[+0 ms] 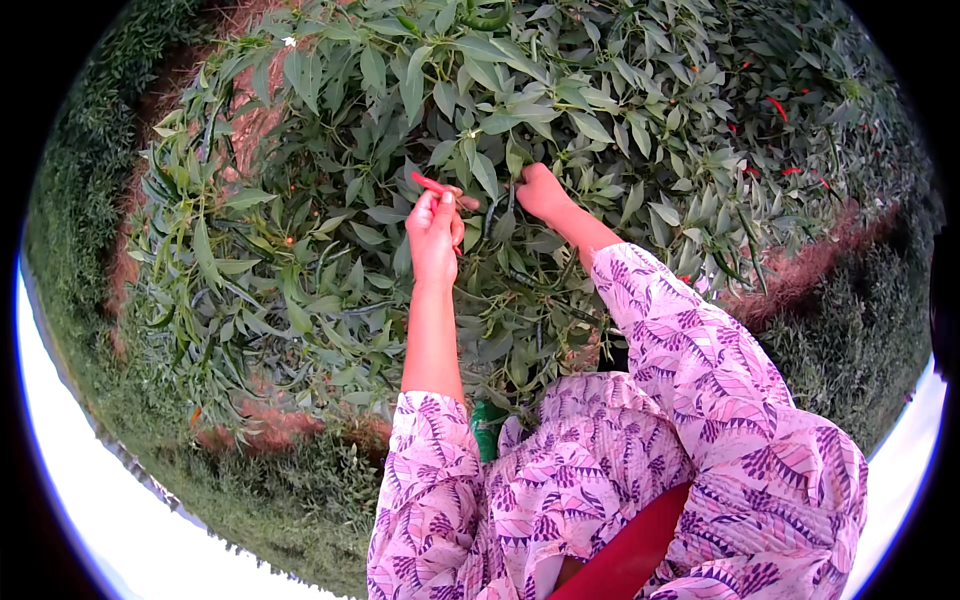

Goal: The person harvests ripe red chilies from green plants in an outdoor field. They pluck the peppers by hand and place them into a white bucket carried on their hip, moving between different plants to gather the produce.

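Leafy chili pepper plants (pixel 517 112) spread out before me. My left hand (pixel 435 225) is closed around red chili peppers (pixel 427 181); one sticks out past the thumb and a red tip shows below the fingers. To its right, my right hand (pixel 540 193) reaches in among the leaves with its fingers curled. Foliage hides its fingertips, so whether it grips anything does not show. Dark green chilies (pixel 490 219) hang between the two hands, and a green chili (pixel 487 20) curves at the top of the view.
Red chilies (pixel 777 109) dot the foliage at the right. Reddish-brown soil (pixel 810 277) shows between plant rows at both sides. Something green (pixel 486 431), perhaps a container, stands between my left sleeve and my patterned garment (pixel 570 480). Stems and leaves crowd around both hands.
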Tool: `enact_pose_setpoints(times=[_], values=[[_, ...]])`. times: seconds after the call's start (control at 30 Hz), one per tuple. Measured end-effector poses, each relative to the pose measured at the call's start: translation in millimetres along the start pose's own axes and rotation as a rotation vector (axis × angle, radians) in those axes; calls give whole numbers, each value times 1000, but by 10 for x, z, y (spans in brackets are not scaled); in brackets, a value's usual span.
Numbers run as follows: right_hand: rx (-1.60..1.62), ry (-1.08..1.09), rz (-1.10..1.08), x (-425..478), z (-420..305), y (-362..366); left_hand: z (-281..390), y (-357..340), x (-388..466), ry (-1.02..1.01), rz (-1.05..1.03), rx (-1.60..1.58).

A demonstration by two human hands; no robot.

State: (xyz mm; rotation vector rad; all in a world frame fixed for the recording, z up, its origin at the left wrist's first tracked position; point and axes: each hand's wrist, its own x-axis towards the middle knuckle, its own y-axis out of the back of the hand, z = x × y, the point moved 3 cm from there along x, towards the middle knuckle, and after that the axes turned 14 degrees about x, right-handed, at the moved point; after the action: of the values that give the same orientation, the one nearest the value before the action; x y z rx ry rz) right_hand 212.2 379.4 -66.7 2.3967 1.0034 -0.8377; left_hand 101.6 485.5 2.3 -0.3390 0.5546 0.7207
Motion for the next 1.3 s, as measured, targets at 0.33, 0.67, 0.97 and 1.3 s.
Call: enact_pose_setpoints(times=[0.33, 0.67, 0.97, 1.3], values=[[96, 387, 45, -503, -331, 35, 52, -151, -541, 4, 67, -12], [1176, -159, -135, -881, -707, 316, 324, -299, -922, 30, -35, 42], [506, 103, -423, -1599, -562, 260, -216, -511, -1234, 19, -242, 345], [1383, -129, -154, -1973, -267, 74, -137, -658, -1624, 67, -262, -310]])
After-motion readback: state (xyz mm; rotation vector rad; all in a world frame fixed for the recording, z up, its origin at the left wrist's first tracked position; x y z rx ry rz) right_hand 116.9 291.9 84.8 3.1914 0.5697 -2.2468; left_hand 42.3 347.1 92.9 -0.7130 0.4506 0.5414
